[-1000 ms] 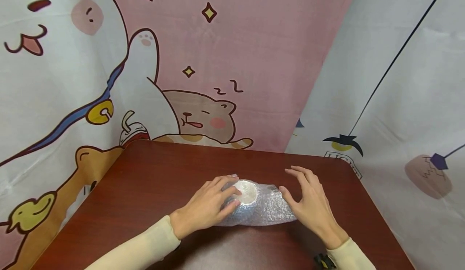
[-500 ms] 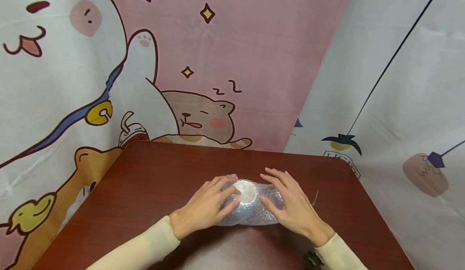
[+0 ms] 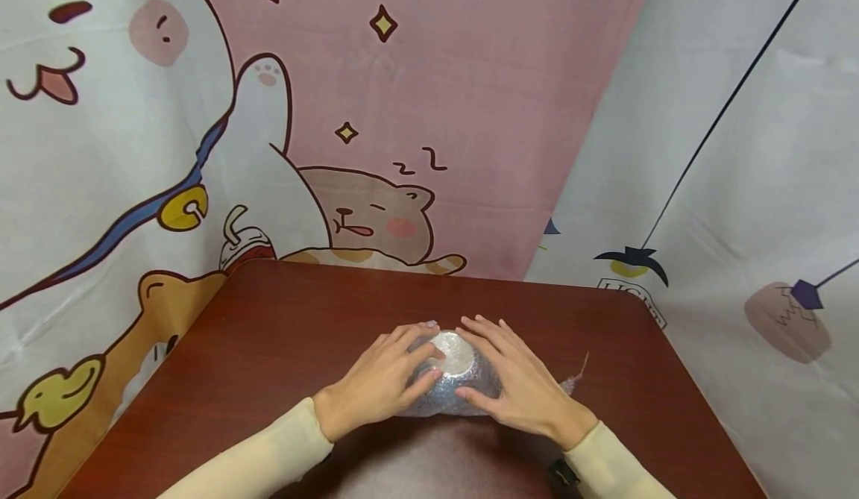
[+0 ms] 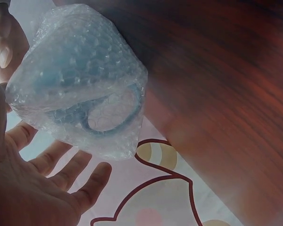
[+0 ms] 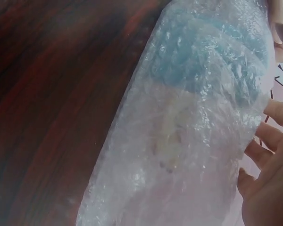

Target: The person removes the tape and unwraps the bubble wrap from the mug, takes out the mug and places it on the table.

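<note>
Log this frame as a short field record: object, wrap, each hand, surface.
object: blue bowl, upside down, pale base up
wrap: bubble wrap around the bowl, loose end trailing toward the right side
left hand: fingers curved round the wrapped bowl's left side
right hand: fingers spread, pressing the wrap against the bowl's right side
surface: dark red wooden table
backdrop: cartoon curtain

Looks like a makeshift recording corner in a home-like room: dark red-brown wooden table (image 3: 302, 320) across the lower frame, hemmed in by hung cartoon-print curtains, pink with a sleeping bear (image 3: 376, 215) at centre, white cloth (image 3: 738, 186) at right.
</note>
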A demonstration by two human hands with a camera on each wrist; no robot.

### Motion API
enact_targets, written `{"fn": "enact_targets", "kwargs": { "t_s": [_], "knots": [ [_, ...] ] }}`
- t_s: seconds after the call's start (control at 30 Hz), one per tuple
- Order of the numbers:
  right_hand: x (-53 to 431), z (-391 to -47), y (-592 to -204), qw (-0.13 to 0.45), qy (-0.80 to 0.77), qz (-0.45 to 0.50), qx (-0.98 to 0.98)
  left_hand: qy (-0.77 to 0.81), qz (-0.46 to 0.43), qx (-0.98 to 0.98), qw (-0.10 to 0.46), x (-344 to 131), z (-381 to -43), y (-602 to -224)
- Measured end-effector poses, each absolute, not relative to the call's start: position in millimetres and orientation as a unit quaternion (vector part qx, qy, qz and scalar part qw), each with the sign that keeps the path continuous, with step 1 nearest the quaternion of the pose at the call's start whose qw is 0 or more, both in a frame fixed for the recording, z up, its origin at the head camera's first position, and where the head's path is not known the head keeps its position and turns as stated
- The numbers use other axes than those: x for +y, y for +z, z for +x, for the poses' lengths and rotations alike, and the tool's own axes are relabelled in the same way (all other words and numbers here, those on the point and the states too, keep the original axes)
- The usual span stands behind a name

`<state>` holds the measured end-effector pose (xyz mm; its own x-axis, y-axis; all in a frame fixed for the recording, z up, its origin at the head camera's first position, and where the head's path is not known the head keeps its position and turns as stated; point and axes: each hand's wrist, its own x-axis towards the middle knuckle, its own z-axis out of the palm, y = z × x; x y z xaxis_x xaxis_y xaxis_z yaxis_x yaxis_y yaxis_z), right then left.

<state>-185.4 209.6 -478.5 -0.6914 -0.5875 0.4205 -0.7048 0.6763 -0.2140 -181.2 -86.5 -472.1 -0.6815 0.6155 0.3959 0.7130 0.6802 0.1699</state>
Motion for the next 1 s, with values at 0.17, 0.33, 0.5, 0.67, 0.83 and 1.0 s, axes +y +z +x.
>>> {"fn": "enact_targets", "kwargs": {
  "t_s": [0.17, 0.33, 0.5, 0.67, 0.83, 1.0],
  "knots": [
    [205, -188, -482, 0.162, 0.181, 0.371, -0.896, -0.156, -0.368, -0.903, 0.154, -86, -182, -472],
    [202, -190, -486, 0.153, 0.179, 0.372, -0.898, -0.157, -0.369, -0.903, 0.154, -86, -182, -472],
    [199, -190, -488, 0.147, 0.17, 0.371, -0.901, -0.154, -0.369, -0.903, 0.156, -87, -182, -473],
    [197, -189, -487, 0.14, 0.176, 0.361, -0.905, -0.152, -0.37, -0.903, 0.159, -87, -182, -473],
    [196, -188, -485, 0.136, 0.176, 0.354, -0.909, -0.157, -0.372, -0.902, 0.157, -86, -182, -473],
    [196, -188, -484, 0.134, 0.178, 0.353, -0.909, -0.163, -0.37, -0.903, 0.148, -86, -181, -473]
  ]
}}
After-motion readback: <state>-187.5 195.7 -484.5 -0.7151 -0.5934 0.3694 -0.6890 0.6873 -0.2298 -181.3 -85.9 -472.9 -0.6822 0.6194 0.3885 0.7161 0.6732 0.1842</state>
